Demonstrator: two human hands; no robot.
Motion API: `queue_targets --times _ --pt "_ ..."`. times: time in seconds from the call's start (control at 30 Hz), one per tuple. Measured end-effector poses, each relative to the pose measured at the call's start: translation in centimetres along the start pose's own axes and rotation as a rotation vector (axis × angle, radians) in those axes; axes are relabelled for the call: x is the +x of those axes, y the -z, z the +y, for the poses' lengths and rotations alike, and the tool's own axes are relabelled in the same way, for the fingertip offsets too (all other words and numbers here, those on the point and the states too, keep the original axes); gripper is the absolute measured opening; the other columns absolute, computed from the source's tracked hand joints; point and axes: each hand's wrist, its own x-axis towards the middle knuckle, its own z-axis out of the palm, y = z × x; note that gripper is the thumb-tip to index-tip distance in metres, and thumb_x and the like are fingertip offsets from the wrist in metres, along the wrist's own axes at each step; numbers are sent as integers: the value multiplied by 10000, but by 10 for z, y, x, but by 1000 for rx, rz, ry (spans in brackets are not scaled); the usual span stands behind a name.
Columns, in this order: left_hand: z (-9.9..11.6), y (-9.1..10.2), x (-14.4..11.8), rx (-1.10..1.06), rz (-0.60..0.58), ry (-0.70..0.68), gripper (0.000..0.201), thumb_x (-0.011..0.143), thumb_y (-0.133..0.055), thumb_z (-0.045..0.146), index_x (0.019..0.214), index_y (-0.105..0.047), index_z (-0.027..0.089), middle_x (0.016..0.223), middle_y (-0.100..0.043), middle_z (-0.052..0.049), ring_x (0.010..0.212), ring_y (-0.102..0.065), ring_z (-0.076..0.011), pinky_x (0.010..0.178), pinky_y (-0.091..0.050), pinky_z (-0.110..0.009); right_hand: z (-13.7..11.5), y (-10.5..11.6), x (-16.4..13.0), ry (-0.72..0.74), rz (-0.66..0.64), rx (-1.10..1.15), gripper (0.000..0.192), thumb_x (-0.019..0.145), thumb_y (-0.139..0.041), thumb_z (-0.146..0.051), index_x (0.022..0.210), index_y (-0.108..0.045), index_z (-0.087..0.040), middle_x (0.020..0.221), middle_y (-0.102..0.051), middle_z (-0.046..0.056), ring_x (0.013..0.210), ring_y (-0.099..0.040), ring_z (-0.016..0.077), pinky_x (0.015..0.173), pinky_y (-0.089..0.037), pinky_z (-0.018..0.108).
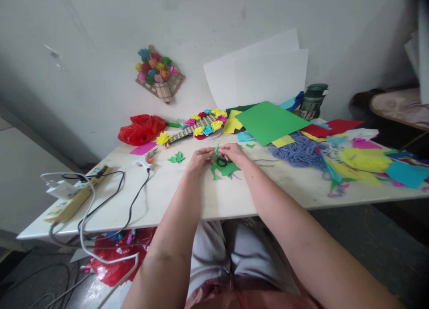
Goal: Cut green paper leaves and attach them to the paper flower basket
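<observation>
My left hand (202, 157) and my right hand (233, 152) meet over the middle of the white table. Both have their fingers pinched on a small pointed green paper piece (216, 147). Right below them, a larger cut sheet of green paper (228, 169) with jagged edges lies on the table. A pair of scissors with black handle loops (221, 162) rests on that sheet, its blades not visible. Left of my left hand is a little pile of green paper leaves (177, 157).
A paper-flower guitar (194, 129) and a red plastic bag (141, 129) lie behind. On the right are a green sheet (271, 122), blue yarn (298, 152) and coloured paper. At left sit a glue gun (147, 159) and a power strip (77, 195) with trailing cords.
</observation>
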Motion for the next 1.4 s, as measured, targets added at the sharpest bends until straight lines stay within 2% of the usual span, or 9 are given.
queue_targets --times 0.47,0.63,0.97,1.23,1.4 --pt "1 -2 -2 40 0 11 304 579 -769 191 862 -692 110 745 -674 -46 576 -582 -102 557 -455 -224 1 0 1 -9 11 4 83 703 -612 -150 623 -609 -127 502 -576 -29 316 -359 37 337 -264 188" --pt "2 -8 -3 125 4 8 308 564 -788 221 835 -693 109 711 -656 -35 565 -567 -90 553 -449 -216 -2 -1 0 -31 71 25 34 639 -635 -129 630 -604 -140 463 -533 -55 332 -371 38 333 -245 175" --pt "2 -17 0 352 37 -116 257 555 -782 242 720 -633 114 553 -587 7 441 -486 -74 450 -367 -209 -1 -2 0 -1 96 -62 14 599 -586 -145 590 -581 -155 401 -467 -68 372 -386 64 373 -265 188" --pt "5 -16 -3 262 27 -68 201 579 -724 239 700 -617 119 554 -590 -2 457 -517 -93 494 -410 -228 -1 -3 -1 25 97 -27 24 584 -606 -158 585 -582 -153 415 -480 -65 387 -383 64 397 -298 196" --pt "3 -16 -2 231 20 -49 266 598 -736 338 654 -570 139 549 -580 0 426 -478 -79 450 -372 -220 -4 -4 -3 -4 66 32 21 612 -601 -161 606 -582 -155 404 -463 -67 370 -348 55 367 -252 186"
